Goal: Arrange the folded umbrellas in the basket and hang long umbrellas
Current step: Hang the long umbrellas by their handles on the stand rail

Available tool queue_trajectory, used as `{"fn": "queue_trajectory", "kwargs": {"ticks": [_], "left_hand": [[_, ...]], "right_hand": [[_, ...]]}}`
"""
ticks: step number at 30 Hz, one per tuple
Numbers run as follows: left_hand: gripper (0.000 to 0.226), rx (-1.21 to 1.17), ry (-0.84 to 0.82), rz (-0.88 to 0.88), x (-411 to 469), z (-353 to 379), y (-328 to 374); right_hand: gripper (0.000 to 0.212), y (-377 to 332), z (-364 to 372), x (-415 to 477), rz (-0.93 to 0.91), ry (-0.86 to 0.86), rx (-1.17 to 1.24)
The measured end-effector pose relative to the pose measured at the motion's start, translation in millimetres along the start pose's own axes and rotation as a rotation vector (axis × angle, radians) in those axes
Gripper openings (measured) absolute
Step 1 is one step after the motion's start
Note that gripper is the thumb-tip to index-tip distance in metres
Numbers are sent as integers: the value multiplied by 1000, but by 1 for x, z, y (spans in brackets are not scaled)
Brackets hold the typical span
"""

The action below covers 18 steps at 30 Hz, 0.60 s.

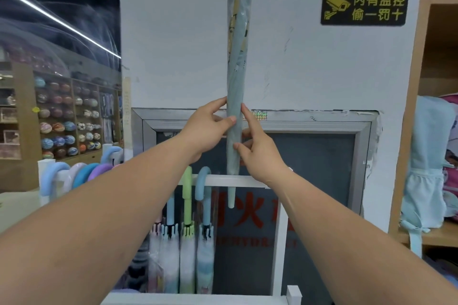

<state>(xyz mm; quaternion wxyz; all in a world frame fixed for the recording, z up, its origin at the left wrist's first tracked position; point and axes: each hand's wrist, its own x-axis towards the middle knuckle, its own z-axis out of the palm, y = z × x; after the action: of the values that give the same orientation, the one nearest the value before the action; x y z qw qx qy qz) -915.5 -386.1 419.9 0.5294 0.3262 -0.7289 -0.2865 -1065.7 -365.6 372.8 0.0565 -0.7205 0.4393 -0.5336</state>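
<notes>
Glossy plastic-wrapped cloth umbrella (238, 57), smooth white rack bar (238, 180), matt wall (173, 32)

Two hands – left hand (205, 129), right hand (260, 153) – hold one long umbrella (236, 62); four more hang on the near rail (238, 180).

This is a shop. A black-and-yellow sign (365, 3) on the white wall (173, 32) shows a surveillance camera and Chinese text, the kind posted against theft. At left, wooden shelves (67, 116) hold rows of many coloured balls, displayed as stock. A white rack (233, 180) carries several long umbrellas (187, 230) hung by their curved handles, some still in clear plastic sleeves, and more handles (81, 176) line a rail at left. At right, another wooden shelf (421, 233) holds pale blue bags (426, 161).
</notes>
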Motion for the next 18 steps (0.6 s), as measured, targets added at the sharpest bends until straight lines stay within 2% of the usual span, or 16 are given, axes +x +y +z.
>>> {"fn": "queue_trajectory", "kwargs": {"ticks": [4,7,11,18], "left_hand": [[52,-59,52,70,3,0,1],[68,-138,138,99,4,-4,3],[74,-168,133,101,1,-9,4],[82,-96,3,66,-11,3,-16]], "right_hand": [[89,4,3,-7,23,-56,-55],[94,7,5,-15,54,-94,-98],[96,12,5,-16,67,-114,-115],[71,8,3,4,10,-32,40]]}}
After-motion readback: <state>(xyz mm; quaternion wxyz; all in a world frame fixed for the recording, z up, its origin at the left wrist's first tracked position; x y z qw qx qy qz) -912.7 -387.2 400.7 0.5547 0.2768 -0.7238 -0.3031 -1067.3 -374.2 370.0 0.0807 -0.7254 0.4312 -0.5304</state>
